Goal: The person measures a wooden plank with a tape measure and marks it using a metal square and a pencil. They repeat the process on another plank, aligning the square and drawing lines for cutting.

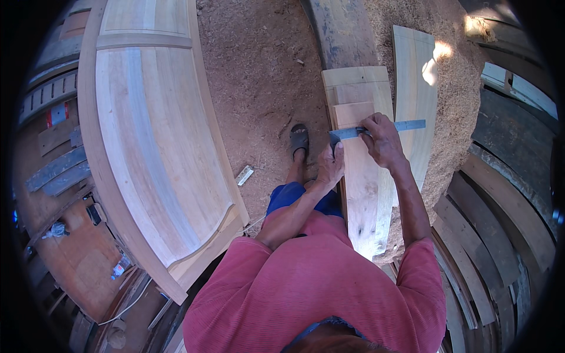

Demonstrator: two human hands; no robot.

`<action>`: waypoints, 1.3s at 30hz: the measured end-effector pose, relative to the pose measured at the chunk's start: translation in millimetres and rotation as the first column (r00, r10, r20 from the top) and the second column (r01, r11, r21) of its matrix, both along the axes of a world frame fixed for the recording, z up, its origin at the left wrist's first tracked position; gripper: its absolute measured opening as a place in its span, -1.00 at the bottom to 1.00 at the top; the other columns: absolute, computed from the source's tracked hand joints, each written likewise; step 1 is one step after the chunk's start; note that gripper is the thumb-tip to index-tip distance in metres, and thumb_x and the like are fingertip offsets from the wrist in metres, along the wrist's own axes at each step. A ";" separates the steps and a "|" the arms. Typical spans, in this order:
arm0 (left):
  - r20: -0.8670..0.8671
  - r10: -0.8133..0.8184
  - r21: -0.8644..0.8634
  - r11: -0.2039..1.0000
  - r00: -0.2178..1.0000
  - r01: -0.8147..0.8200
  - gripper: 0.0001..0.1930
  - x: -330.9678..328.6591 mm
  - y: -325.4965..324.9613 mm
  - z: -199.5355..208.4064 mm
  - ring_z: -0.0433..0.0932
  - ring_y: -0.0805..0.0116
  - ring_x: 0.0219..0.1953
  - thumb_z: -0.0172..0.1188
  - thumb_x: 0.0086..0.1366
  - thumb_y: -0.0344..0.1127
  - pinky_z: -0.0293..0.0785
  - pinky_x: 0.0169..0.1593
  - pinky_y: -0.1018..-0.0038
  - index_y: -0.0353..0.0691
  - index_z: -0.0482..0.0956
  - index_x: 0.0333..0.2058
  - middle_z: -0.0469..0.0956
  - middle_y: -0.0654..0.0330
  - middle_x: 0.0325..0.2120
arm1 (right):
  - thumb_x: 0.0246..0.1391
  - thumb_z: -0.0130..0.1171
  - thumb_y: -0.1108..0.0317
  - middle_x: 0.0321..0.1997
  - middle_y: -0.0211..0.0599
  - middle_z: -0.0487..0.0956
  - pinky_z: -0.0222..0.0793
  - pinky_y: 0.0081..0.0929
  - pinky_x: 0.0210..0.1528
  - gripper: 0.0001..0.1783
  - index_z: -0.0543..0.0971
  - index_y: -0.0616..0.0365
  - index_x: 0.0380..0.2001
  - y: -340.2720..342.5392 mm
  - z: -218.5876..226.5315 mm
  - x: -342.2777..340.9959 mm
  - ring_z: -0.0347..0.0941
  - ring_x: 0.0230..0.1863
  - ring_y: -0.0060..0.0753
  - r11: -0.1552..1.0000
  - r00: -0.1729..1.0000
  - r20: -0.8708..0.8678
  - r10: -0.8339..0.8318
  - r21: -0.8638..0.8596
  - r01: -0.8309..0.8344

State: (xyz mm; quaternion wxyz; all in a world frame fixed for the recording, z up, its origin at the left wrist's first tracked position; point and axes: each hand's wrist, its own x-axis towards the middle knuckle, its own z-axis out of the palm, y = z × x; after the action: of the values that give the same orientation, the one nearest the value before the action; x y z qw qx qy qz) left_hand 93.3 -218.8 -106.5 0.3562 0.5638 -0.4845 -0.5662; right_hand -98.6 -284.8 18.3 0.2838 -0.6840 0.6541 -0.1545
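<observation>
A try square (410, 125) lies across a pale wooden board (360, 170), its metal blade reaching past the board's right edge over another panel. My left hand (331, 163) is closed round the square's dark stock at the board's left edge, thumb upward. Over the blade, my right hand (381, 138) is bent with its fingertips pinched together at the board's face. Something small and dark shows at those fingertips, too small to name. The board rests on a wider plank (356, 76), with a shorter reddish piece (353, 113) beneath the blade's far side.
To my left lies a large panelled wooden door (165, 141). A pale panel (415, 76) rests on sawdust (456, 123) to the right. Stacked planks (494, 229) line the right side. A dark beam (341, 32) runs away ahead. A white power strip (245, 175) lies on the ground.
</observation>
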 end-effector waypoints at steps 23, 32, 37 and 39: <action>-0.074 0.018 0.037 0.999 0.997 -0.016 -0.58 -2.3 -3.2 1.4 0.70 -0.02 -0.30 0.03 0.70 -0.02 0.56 -0.18 0.11 -0.31 0.62 -0.05 0.69 -0.12 -0.34 | 0.33 0.34 0.38 -0.19 -0.09 0.58 0.46 0.00 0.03 -0.83 0.73 0.13 -0.06 12.2 21.7 -4.6 0.55 -0.05 0.08 0.958 0.952 0.103 -0.287 0.015 0.287; -0.043 0.014 0.052 0.999 0.999 -0.012 -0.57 -1.4 -5.6 11.0 0.68 0.03 -0.32 0.03 0.70 0.00 0.56 -0.18 0.15 -0.31 0.62 -0.05 0.68 -0.11 -0.34 | 0.14 0.45 0.47 -0.05 -0.08 0.61 0.50 -0.01 0.11 -0.73 0.73 0.12 -0.07 11.9 -5.8 -2.2 0.57 0.05 0.08 0.993 0.994 0.037 -0.105 -0.051 0.107; -0.071 0.023 0.047 0.999 0.997 -0.019 -0.57 -2.3 -7.2 15.7 0.65 0.10 -0.34 0.04 0.70 0.01 0.55 -0.19 0.17 -0.31 0.62 -0.06 0.66 -0.10 -0.36 | 0.15 0.44 0.45 -0.05 -0.05 0.60 0.48 -0.02 0.11 -0.75 0.73 0.12 -0.08 10.2 -6.7 -2.8 0.56 0.07 0.08 0.995 0.994 0.043 -0.097 -0.018 0.097; -0.063 0.022 0.053 0.998 0.998 -0.019 -0.57 -2.3 -6.6 14.8 0.65 0.12 -0.34 0.04 0.70 0.01 0.55 -0.19 0.17 -0.31 0.62 -0.06 0.66 -0.09 -0.36 | 0.17 0.43 0.43 -0.05 -0.06 0.60 0.48 -0.04 0.10 -0.78 0.74 0.12 -0.10 8.9 -1.9 -1.1 0.56 0.06 0.07 0.992 0.989 0.077 -0.123 -0.024 0.125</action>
State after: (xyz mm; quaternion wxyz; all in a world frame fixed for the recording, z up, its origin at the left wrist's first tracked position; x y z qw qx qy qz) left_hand 91.0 -225.5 -91.7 0.3622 0.5596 -0.4521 -0.5926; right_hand -99.7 -276.0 16.4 0.2880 -0.6396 0.6820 -0.2070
